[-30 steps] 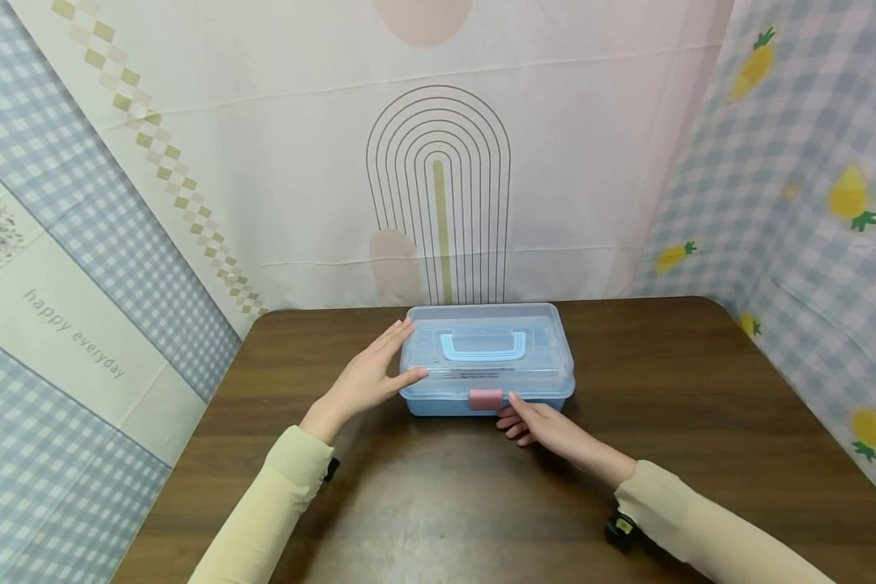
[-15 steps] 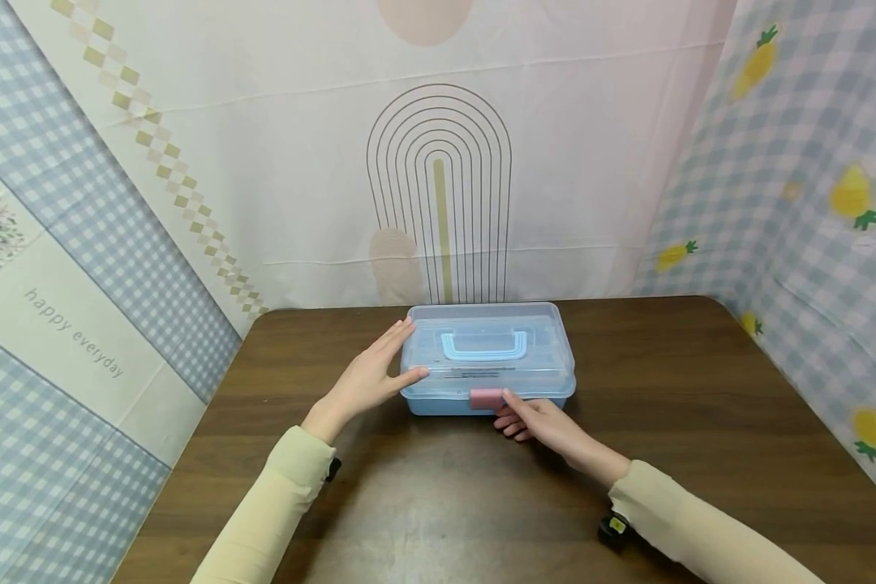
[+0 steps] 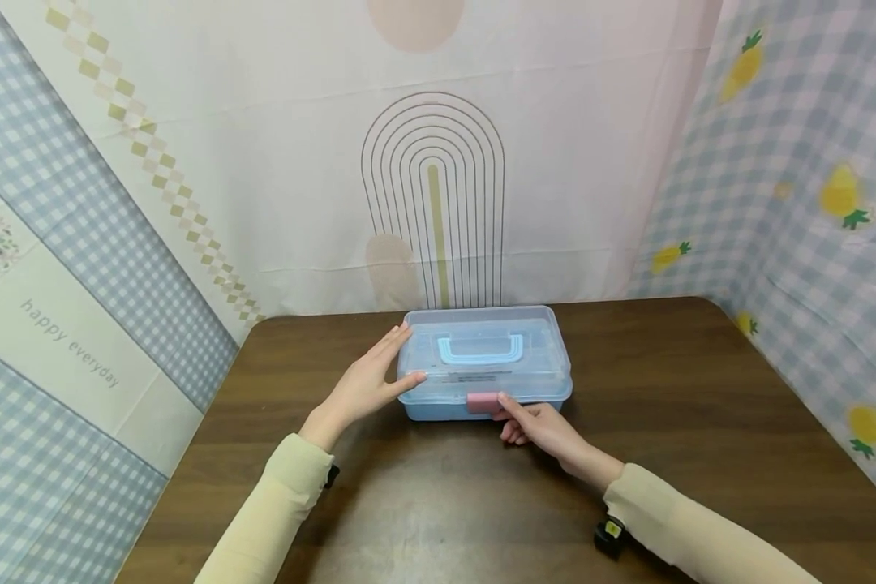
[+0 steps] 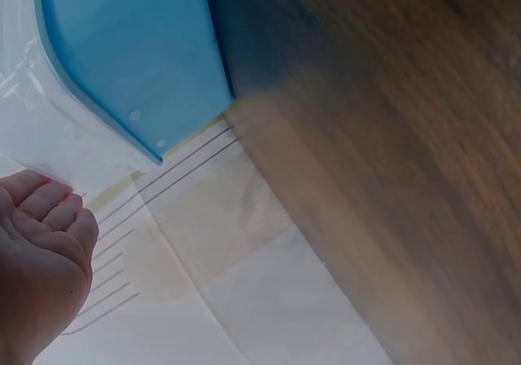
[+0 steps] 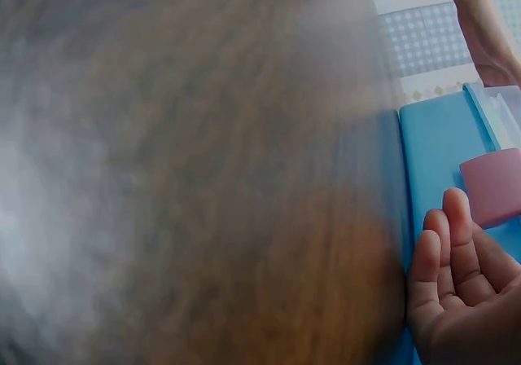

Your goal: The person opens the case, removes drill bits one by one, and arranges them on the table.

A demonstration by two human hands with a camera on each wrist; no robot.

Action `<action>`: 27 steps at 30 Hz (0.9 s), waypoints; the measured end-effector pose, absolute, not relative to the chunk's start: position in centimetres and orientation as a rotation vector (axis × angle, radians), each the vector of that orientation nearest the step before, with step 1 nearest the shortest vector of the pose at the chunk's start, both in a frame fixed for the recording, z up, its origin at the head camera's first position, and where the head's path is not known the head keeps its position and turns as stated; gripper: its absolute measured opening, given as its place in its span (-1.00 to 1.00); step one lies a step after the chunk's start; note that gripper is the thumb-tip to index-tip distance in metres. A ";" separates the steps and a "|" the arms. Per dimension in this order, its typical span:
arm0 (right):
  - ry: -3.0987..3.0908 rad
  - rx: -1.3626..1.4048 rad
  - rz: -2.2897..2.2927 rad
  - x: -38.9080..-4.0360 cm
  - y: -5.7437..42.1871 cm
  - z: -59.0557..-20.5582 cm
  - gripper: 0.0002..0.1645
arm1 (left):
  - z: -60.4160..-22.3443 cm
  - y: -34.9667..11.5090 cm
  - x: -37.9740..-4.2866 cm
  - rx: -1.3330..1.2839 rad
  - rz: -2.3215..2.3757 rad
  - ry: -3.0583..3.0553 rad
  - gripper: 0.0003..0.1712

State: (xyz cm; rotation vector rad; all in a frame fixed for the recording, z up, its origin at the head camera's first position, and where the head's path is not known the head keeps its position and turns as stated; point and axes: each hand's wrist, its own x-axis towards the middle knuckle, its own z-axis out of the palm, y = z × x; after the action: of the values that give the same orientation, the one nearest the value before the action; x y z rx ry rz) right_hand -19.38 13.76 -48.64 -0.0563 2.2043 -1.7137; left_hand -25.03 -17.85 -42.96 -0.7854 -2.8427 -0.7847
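Observation:
A plastic storage box with a clear lid and light blue base stands at the back of the table, its lid down. On top is a blue carry handle; a pink latch sits at the front. My left hand rests on the lid's left side, fingers straight and thumb spread. My right hand pinches the latch's right edge, thumb on its face and other fingers bent below. In the right wrist view, fingertips reach the latch's edge; the thumb is hidden there.
The brown wooden table runs under the box. Behind it hangs a pale cloth with arch patterns, close to the box's back. Checked cloths flank the table on the left and right.
My right hand has shifted slightly left, its thumb moving from beside the latch onto it, with the fingers bending more. My left hand stays on the lid. The head view has tilted slightly.

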 end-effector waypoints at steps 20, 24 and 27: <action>2.016 -0.050 -1.750 -19.7 14.2 -48.2 -0.13 | -42.7 -17.9 -25.0 -0.787 -0.754 -2.840 0.06; 2.000 -0.023 -1.766 -19.9 14.4 -48.5 -0.17 | -42.5 -17.8 -25.0 -0.789 -0.757 -2.846 0.05; 2.004 0.027 -1.767 -19.8 14.4 -48.6 -0.17 | -42.5 -17.7 -24.9 -0.783 -0.755 -2.857 0.05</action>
State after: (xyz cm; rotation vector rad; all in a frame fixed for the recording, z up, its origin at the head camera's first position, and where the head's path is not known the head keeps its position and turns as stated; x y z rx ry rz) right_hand -19.78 14.37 -48.60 0.0271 2.0035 -1.7668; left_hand -24.93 -17.65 -42.53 -0.7830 -2.8565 -0.7546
